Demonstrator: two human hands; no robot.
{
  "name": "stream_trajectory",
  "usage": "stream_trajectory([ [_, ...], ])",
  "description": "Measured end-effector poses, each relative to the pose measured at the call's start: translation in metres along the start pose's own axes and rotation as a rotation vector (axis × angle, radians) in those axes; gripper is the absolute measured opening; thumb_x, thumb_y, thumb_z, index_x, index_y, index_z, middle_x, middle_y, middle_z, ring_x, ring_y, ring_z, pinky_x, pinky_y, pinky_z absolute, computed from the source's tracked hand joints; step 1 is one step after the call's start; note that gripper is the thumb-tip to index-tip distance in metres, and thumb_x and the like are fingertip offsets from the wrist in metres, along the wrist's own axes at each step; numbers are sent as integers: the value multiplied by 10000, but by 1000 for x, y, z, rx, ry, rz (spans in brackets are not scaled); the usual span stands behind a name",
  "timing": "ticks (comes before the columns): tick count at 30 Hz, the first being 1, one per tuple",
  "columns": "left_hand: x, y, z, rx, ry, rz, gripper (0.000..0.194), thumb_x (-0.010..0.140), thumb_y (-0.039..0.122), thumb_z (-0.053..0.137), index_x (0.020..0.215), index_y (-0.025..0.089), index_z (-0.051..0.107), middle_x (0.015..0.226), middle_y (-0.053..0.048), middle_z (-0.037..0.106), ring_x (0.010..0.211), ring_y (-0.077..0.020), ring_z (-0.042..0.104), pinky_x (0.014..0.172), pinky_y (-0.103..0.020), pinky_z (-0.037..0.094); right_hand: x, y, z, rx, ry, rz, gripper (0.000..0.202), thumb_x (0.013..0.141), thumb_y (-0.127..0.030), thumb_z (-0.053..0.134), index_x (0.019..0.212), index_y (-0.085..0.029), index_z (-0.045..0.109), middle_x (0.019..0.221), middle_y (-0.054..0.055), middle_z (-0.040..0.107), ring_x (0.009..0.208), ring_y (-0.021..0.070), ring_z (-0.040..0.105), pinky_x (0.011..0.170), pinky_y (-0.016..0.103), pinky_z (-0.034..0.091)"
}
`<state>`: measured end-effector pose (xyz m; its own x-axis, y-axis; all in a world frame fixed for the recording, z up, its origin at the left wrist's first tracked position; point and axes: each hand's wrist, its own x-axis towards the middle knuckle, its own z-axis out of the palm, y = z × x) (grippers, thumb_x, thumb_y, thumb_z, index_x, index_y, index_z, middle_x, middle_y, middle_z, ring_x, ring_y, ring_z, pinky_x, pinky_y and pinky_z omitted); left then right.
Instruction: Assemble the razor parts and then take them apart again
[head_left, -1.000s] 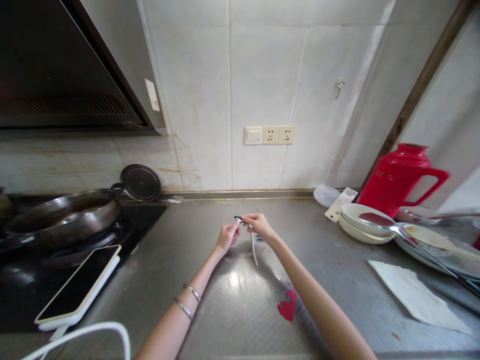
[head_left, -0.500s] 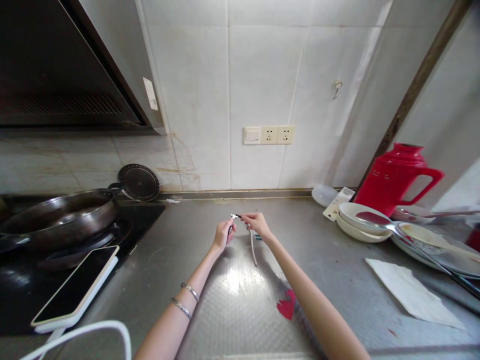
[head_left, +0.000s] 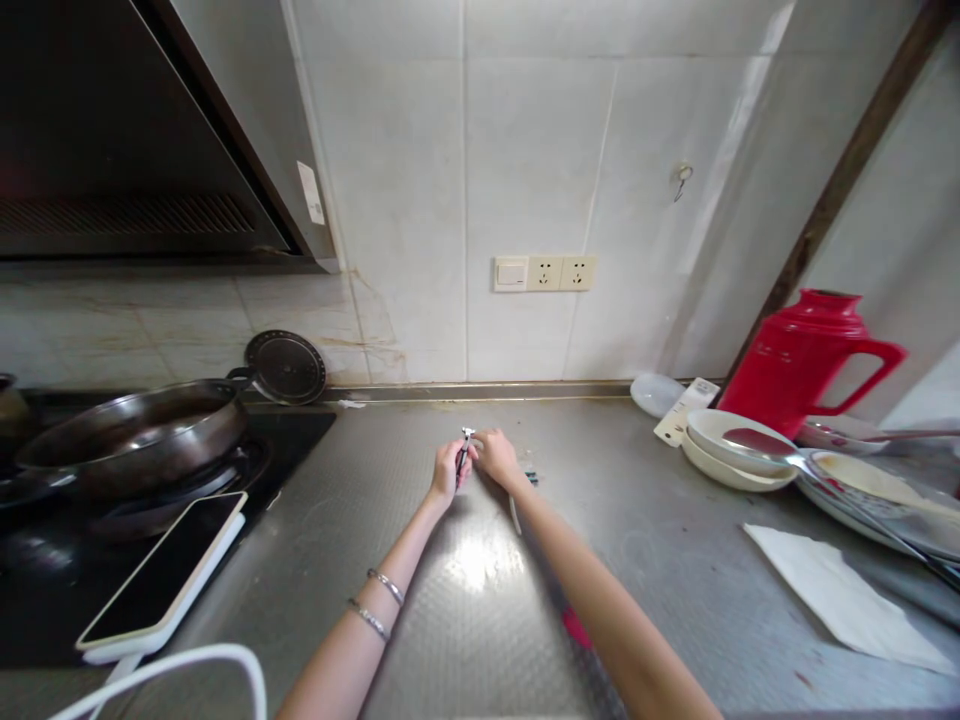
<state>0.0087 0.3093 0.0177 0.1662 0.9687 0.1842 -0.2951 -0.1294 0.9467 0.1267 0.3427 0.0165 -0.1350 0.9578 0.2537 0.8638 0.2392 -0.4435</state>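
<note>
My left hand (head_left: 451,468) is closed around a small tool (head_left: 463,456) with dark handles and a silver head that points up toward the wall. Beside it, my right hand (head_left: 495,456) has its fingers bent close to the tool; what they hold, if anything, is too small to name. A thin pale cable (head_left: 515,516) hangs or lies beneath my right wrist. Some small dark-green pieces (head_left: 532,478) rest on the metal counter (head_left: 390,440) just right of that wrist.
On the left are a pan (head_left: 142,430) on the black stove and a phone (head_left: 165,575) with a white cable. To the right stand a red thermos (head_left: 795,360), stacked bowls (head_left: 731,470), plates, a ladle and a white napkin (head_left: 844,595). Wall sockets (head_left: 561,273) are behind.
My right hand has shifted slightly left and now curls closer to the tool's head. The tool in my left hand shows more upright. The camera view has moved slightly left.
</note>
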Motion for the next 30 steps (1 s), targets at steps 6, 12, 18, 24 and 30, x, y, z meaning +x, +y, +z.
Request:
stream_trajectory([
  [6, 3, 1, -2, 48, -5, -39, 316, 711, 442, 480, 736, 140, 568, 422, 67, 421, 313, -50, 327, 322, -178, 227, -18, 16, -37, -154, -57, 95, 342, 807, -239, 450, 1109, -241, 611, 1014, 60, 668, 943, 177, 597, 760, 239, 414],
  [12, 1, 10, -1, 129, 20, -56, 296, 675, 408, 579, 790, 135, 585, 611, 3, 575, 462, -82, 500, 404, -179, 367, -58, 20, -58, -256, -147, 130, 256, 806, -284, 463, 899, -171, 673, 900, 124, 683, 860, 205, 632, 693, 241, 426],
  [18, 1, 14, -1, 277, -39, -65, 334, 662, 409, 638, 839, 136, 565, 841, -86, 679, 559, -133, 609, 473, -218, 433, -81, 7, -45, -354, -229, 144, 344, 827, -364, 447, 948, -126, 665, 947, 171, 670, 871, 253, 638, 696, 289, 464],
  [24, 2, 11, 0, 306, -138, -62, 331, 636, 394, 672, 765, 157, 481, 737, -68, 683, 571, -160, 635, 471, -213, 423, -83, 6, -37, -363, -221, 129, 329, 845, -236, 382, 923, -109, 675, 926, 201, 668, 855, 261, 643, 699, 313, 464],
  [30, 0, 14, 4, 318, -163, -16, 297, 631, 345, 687, 773, 150, 514, 703, -49, 672, 592, -154, 628, 492, -214, 424, -77, 26, -58, -240, -107, 164, 337, 878, -267, 348, 872, -120, 652, 849, 175, 673, 776, 218, 642, 646, 252, 421],
])
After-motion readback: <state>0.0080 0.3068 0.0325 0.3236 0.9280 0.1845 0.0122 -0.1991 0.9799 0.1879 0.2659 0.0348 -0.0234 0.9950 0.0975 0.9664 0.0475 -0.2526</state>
